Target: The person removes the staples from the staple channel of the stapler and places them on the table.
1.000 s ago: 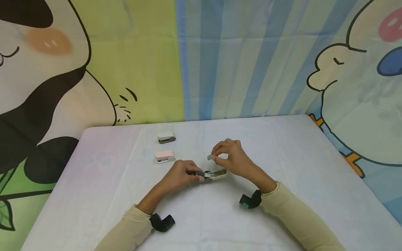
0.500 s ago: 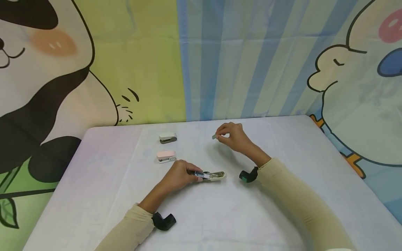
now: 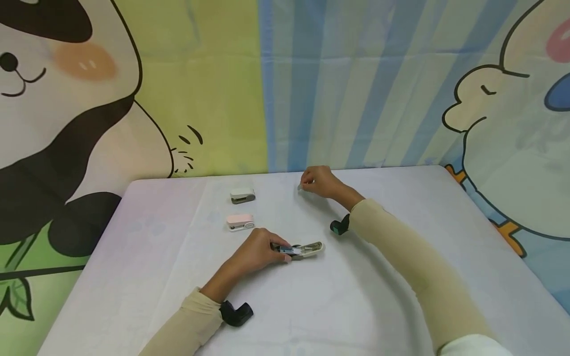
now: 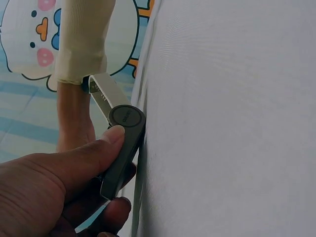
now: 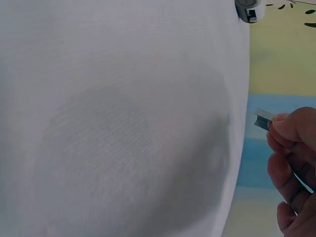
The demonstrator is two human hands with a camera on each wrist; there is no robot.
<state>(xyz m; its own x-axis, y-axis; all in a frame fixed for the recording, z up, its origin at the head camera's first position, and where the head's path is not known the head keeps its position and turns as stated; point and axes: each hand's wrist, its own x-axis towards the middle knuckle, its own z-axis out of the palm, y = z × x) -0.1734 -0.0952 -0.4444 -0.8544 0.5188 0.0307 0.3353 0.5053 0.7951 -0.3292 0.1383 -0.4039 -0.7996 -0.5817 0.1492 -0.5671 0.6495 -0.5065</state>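
Observation:
My left hand point(image 3: 256, 251) grips a dark grey and white stapler point(image 3: 307, 250) near the middle of the table. Its white cover is swung up away from the dark base, as the left wrist view shows; the thumb presses on the round hinge of the stapler point(image 4: 129, 143). Toward the table's far edge, my right hand point(image 3: 321, 181) pinches a short strip of staples point(image 5: 263, 119) between thumb and fingertips. In the right wrist view that strip sticks out past the fingertips, above the cloth.
A white and grey stapler point(image 3: 242, 196) sits at the back left of the table, with a pink and white stapler point(image 3: 240, 222) in front of it. White cloth covers the table point(image 3: 133, 247). A printed curtain point(image 3: 222, 99) hangs behind.
My right hand has moved away from the stapler toward the far edge, carrying the staples. My left hand keeps its grip on the stapler, nearly in place.

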